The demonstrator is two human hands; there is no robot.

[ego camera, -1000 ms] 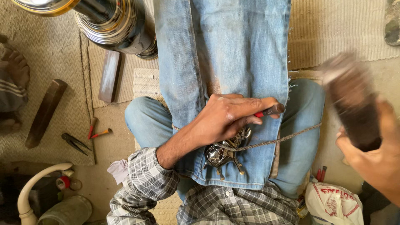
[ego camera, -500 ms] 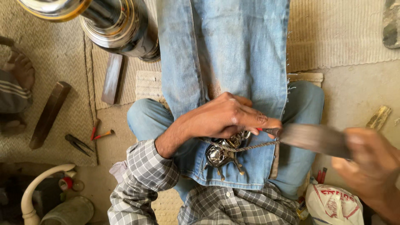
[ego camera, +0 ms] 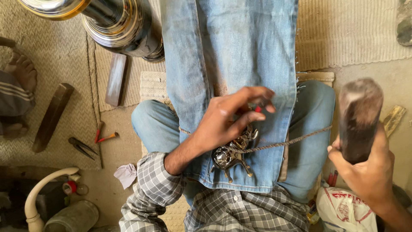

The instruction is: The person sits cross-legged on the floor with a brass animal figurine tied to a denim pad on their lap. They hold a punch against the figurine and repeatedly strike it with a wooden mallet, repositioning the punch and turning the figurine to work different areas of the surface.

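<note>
While you sit cross-legged on the floor, the small shiny metal animal figure (ego camera: 231, 155) lies on the faded denim cloth (ego camera: 231, 64) spread over your lap; it is polished silver-coloured, with short legs pointing toward you, and a thin cord (ego camera: 287, 143) runs from it across your right knee; your left hand (ego camera: 225, 120) rests over the figure's upper part, fingers (ego camera: 253, 116) loosely curled and half open, pinching a slim red-tipped tool (ego camera: 259, 108) whose working end is hidden; your right hand (ego camera: 365, 169) is raised well apart at the right, fingers wrapped tight around a dark wooden mallet (ego camera: 359, 118); pliers (ego camera: 81, 147) lie on the floor at your left.
</note>
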